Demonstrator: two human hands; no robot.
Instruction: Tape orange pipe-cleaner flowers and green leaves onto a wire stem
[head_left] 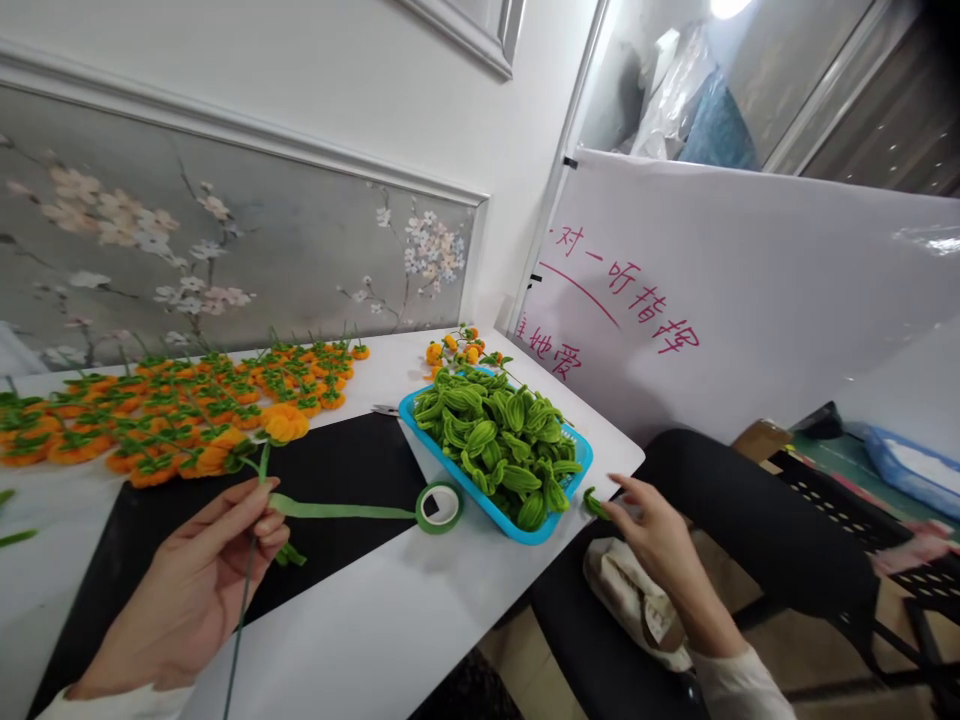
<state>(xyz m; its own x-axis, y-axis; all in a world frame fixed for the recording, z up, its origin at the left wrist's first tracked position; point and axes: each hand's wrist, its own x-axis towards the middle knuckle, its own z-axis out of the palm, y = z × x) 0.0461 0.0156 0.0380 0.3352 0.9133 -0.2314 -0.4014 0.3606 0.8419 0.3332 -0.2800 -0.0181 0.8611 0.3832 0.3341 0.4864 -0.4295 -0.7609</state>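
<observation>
My left hand [214, 575] pinches a thin wire stem that carries fuzzy orange flowers [285, 424] at its top. From those fingers a strip of green floral tape [345, 510] runs right to its roll [439, 507], which stands at the blue basket's near side. To the right of that basket [525, 532], my right hand [649, 525] has thumb and fingers closed on a green fuzzy leaf [595, 503]. Many similar green leaves [487, 420] fill the basket in a heap. Another green piece [289, 554] shows partly behind my left hand.
Rows of orange pumpkin-like flowers [225, 395] with upright stems cover the table's back left. A black mat [330, 550] lies under my left hand. Pliers [385, 410] rest by the basket, with an orange-flowered spray [461, 348] behind. Black chairs [750, 540] stand at right, one holding a pale bag [626, 590].
</observation>
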